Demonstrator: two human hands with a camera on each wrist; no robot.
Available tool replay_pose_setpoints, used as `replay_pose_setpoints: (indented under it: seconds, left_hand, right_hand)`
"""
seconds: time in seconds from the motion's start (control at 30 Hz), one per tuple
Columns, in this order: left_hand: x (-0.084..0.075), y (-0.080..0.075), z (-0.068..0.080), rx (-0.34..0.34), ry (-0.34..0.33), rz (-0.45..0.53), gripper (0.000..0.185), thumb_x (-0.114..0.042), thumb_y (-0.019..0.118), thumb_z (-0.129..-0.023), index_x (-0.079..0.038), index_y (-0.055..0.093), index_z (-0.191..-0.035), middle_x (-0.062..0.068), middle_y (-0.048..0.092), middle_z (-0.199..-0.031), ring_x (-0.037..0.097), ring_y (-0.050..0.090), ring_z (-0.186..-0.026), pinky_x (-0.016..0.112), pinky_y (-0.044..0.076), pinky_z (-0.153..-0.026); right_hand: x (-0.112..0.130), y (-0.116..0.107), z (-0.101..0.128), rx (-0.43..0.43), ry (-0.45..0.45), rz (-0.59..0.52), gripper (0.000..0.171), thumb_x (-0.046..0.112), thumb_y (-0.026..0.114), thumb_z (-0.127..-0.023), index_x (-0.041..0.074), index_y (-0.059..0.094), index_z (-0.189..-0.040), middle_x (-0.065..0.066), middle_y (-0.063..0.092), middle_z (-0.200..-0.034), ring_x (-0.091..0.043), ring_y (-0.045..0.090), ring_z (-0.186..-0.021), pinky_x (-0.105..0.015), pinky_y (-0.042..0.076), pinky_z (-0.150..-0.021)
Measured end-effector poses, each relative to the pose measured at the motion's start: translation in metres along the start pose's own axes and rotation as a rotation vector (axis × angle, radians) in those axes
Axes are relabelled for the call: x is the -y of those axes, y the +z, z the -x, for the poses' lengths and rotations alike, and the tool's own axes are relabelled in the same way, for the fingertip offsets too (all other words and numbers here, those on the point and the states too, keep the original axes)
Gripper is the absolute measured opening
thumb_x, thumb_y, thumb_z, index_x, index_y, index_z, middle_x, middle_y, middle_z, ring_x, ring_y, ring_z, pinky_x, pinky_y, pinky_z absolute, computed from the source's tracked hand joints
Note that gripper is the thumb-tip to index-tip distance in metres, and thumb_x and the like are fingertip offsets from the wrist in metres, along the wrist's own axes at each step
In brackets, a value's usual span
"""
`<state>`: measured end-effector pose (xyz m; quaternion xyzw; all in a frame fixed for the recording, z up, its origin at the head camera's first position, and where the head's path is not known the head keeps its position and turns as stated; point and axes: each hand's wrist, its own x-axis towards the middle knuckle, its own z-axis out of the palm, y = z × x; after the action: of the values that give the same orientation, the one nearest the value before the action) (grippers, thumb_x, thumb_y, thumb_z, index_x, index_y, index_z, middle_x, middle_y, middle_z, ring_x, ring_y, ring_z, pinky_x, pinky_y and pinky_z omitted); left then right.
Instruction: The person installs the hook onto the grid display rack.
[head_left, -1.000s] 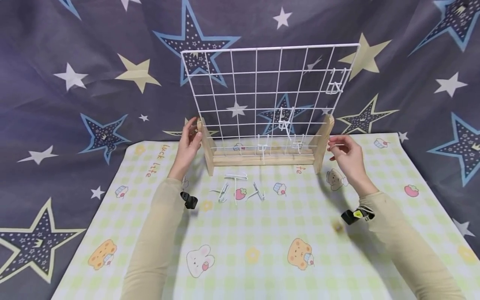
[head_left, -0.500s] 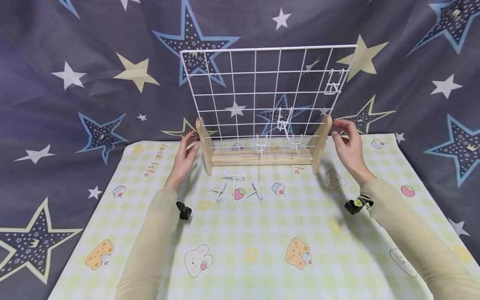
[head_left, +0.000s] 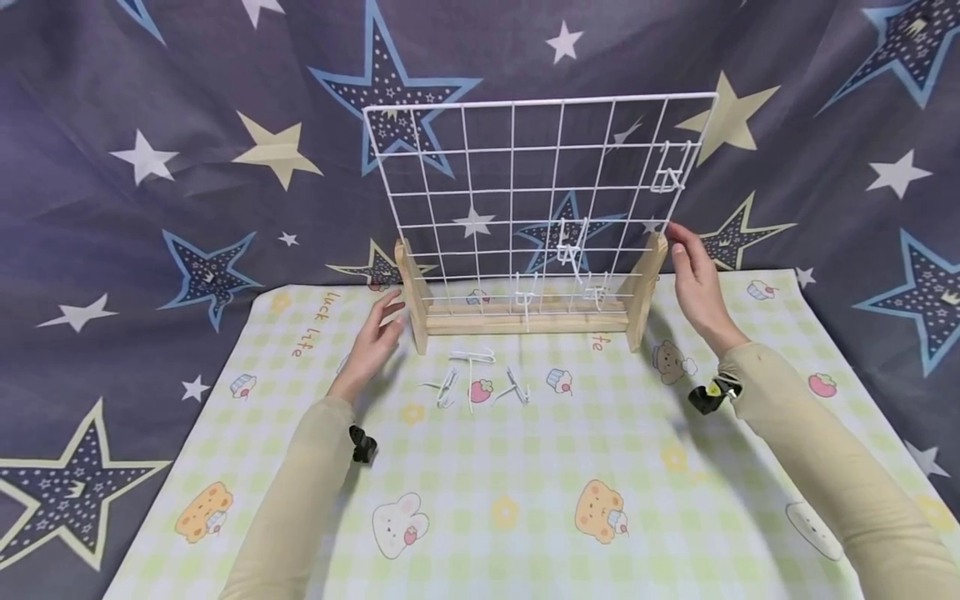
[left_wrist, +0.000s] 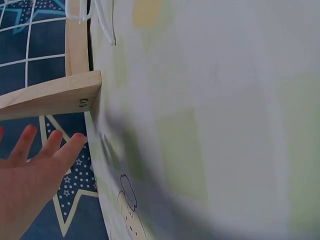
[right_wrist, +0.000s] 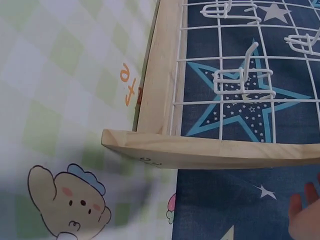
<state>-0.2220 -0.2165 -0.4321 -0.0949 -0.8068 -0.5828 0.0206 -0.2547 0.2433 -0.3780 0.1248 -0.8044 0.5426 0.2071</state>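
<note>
A white wire grid [head_left: 525, 192] stands upright in a wooden stand [head_left: 525, 317] at the back of the checked mat. Several white wire hooks [head_left: 570, 242] hang on the grid, which also shows in the right wrist view [right_wrist: 240, 80]. Loose white hooks [head_left: 472, 375] lie on the mat in front of the stand. My left hand [head_left: 378, 329] hovers open just left of the stand's left foot [left_wrist: 55, 95], fingers straight, touching nothing. My right hand [head_left: 693, 275] is open beside the stand's right upright [right_wrist: 210, 150], fingers extended near its top.
A checked cartoon mat [head_left: 510, 467] covers the table. A dark star-print cloth [head_left: 187, 167] hangs behind and drapes both sides. Black camera straps sit on both wrists.
My left hand has dropped from the stand's left upright down toward the mat. My right hand has risen from mat level to the top of the right upright.
</note>
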Motion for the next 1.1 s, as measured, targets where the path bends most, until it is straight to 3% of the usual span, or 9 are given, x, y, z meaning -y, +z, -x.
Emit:
replay_pose_setpoints:
  seconds: [0.07, 0.13, 0.3, 0.43, 0.6, 0.7, 0.83, 1.1]
  left_hand:
    - [0.01, -0.001, -0.001, 0.026, -0.034, 0.02, 0.051, -0.01, 0.043, -0.103, -0.005, 0.027, -0.151, 0.029, 0.032, -0.147, 0.048, 0.035, -0.131, 0.059, 0.038, -0.1]
    - [0.01, -0.002, 0.0, 0.064, -0.09, 0.053, 0.051, -0.013, 0.043, -0.104, -0.006, 0.026, -0.152, 0.027, 0.029, -0.15, 0.048, 0.033, -0.132, 0.059, 0.036, -0.102]
    - [0.003, -0.003, 0.008, 0.129, -0.161, 0.125, 0.053, -0.014, 0.043, -0.104, -0.005, 0.022, -0.152, 0.027, 0.023, -0.152, 0.048, 0.027, -0.135, 0.061, 0.028, -0.106]
    - [0.015, -0.006, 0.01, 0.148, -0.111, 0.116, 0.053, -0.012, 0.045, -0.103, -0.004, 0.025, -0.151, 0.028, 0.026, -0.151, 0.047, 0.027, -0.135, 0.061, 0.028, -0.106]
    - [0.027, -0.011, 0.014, 0.195, -0.038, -0.026, 0.049, -0.017, 0.048, -0.103, -0.009, 0.034, -0.149, 0.021, 0.036, -0.148, 0.04, 0.031, -0.136, 0.055, 0.026, -0.109]
    - [0.024, -0.014, 0.017, 0.213, -0.032, -0.075, 0.047, -0.018, 0.049, -0.103, -0.013, 0.037, -0.148, 0.015, 0.038, -0.148, 0.038, 0.035, -0.134, 0.052, 0.026, -0.11]
    - [0.019, -0.015, 0.022, 0.225, -0.041, -0.062, 0.044, -0.015, 0.049, -0.103, -0.01, 0.041, -0.146, 0.013, 0.038, -0.149, 0.038, 0.038, -0.132, 0.051, 0.028, -0.11]
    - [0.009, -0.002, 0.018, 0.245, 0.057, -0.012, 0.038, -0.008, 0.051, -0.101, 0.003, 0.048, -0.137, 0.023, 0.047, -0.139, 0.043, 0.042, -0.127, 0.047, 0.034, -0.107]
  right_hand:
    - [0.011, 0.0, 0.003, 0.026, -0.009, 0.007, 0.039, 0.007, 0.03, -0.106, -0.013, 0.038, -0.139, -0.031, 0.042, -0.138, -0.032, 0.04, -0.129, -0.023, 0.03, -0.107]
    - [0.018, 0.001, 0.005, 0.041, -0.015, -0.018, 0.039, 0.004, 0.029, -0.106, -0.016, 0.037, -0.137, -0.034, 0.042, -0.135, -0.026, 0.045, -0.124, -0.022, 0.032, -0.104]
    - [0.007, 0.001, 0.0, 0.044, 0.018, -0.159, 0.039, 0.004, 0.03, -0.105, -0.017, 0.035, -0.137, -0.031, 0.044, -0.13, -0.008, 0.051, -0.103, -0.02, 0.042, -0.091]
    - [-0.008, 0.0, -0.006, 0.046, 0.031, -0.142, 0.038, 0.005, 0.033, -0.105, -0.014, 0.038, -0.138, -0.029, 0.047, -0.13, -0.007, 0.05, -0.101, -0.02, 0.043, -0.088]
    - [-0.017, -0.003, -0.013, 0.113, 0.019, -0.06, 0.04, 0.009, 0.035, -0.106, -0.009, 0.039, -0.141, -0.027, 0.047, -0.136, -0.006, 0.049, -0.105, -0.019, 0.043, -0.087]
    - [-0.015, -0.005, -0.015, 0.163, 0.034, -0.084, 0.042, 0.012, 0.035, -0.106, -0.007, 0.038, -0.143, -0.028, 0.044, -0.138, -0.009, 0.052, -0.108, -0.019, 0.044, -0.09]
    - [-0.015, -0.007, -0.017, 0.209, 0.064, -0.135, 0.044, 0.015, 0.036, -0.106, -0.006, 0.035, -0.145, -0.029, 0.04, -0.141, -0.014, 0.053, -0.112, -0.022, 0.046, -0.093]
    - [-0.017, -0.007, -0.017, 0.208, 0.039, -0.077, 0.042, 0.012, 0.036, -0.106, -0.007, 0.036, -0.144, -0.027, 0.039, -0.143, -0.017, 0.049, -0.119, -0.026, 0.047, -0.094]
